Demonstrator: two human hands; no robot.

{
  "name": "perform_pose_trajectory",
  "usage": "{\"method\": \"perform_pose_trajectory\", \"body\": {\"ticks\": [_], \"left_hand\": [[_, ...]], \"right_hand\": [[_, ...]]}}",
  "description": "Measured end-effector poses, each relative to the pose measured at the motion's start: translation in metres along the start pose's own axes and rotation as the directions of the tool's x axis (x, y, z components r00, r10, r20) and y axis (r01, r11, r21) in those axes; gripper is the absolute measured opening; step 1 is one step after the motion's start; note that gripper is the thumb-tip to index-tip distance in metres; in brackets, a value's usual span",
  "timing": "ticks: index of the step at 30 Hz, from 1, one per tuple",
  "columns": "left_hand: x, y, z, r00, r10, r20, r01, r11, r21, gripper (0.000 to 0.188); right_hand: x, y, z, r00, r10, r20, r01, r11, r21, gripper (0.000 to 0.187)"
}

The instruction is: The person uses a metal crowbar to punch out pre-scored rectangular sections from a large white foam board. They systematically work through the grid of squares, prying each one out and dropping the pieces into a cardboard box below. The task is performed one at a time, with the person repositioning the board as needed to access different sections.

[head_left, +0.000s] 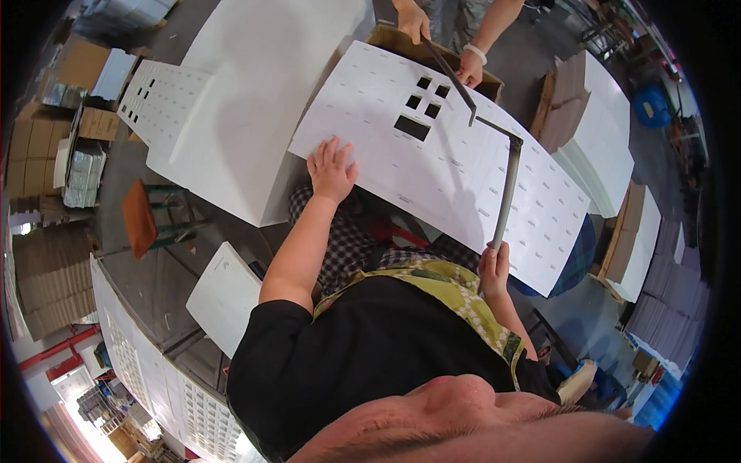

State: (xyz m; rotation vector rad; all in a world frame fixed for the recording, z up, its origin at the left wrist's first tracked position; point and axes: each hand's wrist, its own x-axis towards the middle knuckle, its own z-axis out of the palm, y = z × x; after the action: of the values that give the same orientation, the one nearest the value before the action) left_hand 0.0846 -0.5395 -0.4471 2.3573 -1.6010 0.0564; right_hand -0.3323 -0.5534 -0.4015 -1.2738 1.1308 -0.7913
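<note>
A large white sheet (370, 123) with rows of small printed marks lies in front of me, with several dark rectangular openings near its far edge. My left hand (333, 170) rests open on the sheet's near left edge, fingers spread. In my right hand (494, 266) is the lower end of an L-shaped metal bar tool (506, 197); its grey shaft rises over the sheet and a thin dark arm points left from the top. Across from me, another person's hand (411, 21) grips a similar dark bar (450, 73). That person's other hand (469, 69), below a white bracelet, is at the sheet's far edge.
A big stack of white sheets (255, 85) stands to the left, and further stacks (590, 116) sit on pallets at the right. A cardboard box (394, 38) is beyond the sheet. An orange-topped stool (139, 220) and a white panel (224, 289) are at the lower left.
</note>
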Motion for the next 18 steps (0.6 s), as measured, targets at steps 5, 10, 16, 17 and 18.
{"method": "perform_pose_trajectory", "body": {"ticks": [5,10,16,17,18], "left_hand": [[0.000,0.000,0.002,1.000,-0.007,0.013,0.007,1.000,-0.001,0.045],[0.001,0.001,0.003,1.000,0.010,-0.017,-0.010,1.000,-0.003,0.044],[0.001,0.000,0.005,0.999,0.025,-0.029,-0.025,1.000,0.002,0.044],[0.001,-0.001,0.005,0.999,0.032,-0.037,-0.033,0.999,-0.003,0.044],[0.001,-0.001,0.006,0.998,0.040,-0.044,-0.040,0.999,-0.008,0.044]], "right_hand": [[-0.004,0.003,-0.005,0.998,0.020,-0.067,-0.012,0.992,0.123,0.021],[-0.005,0.000,-0.010,0.987,-0.083,-0.134,0.103,0.983,0.151,0.023],[-0.002,-0.002,-0.012,0.978,-0.129,-0.163,0.152,0.978,0.140,0.022],[-0.002,-0.002,-0.012,0.976,-0.134,-0.171,0.158,0.978,0.137,0.022],[-0.002,-0.001,-0.012,0.976,-0.136,-0.171,0.161,0.977,0.139,0.022]]}}
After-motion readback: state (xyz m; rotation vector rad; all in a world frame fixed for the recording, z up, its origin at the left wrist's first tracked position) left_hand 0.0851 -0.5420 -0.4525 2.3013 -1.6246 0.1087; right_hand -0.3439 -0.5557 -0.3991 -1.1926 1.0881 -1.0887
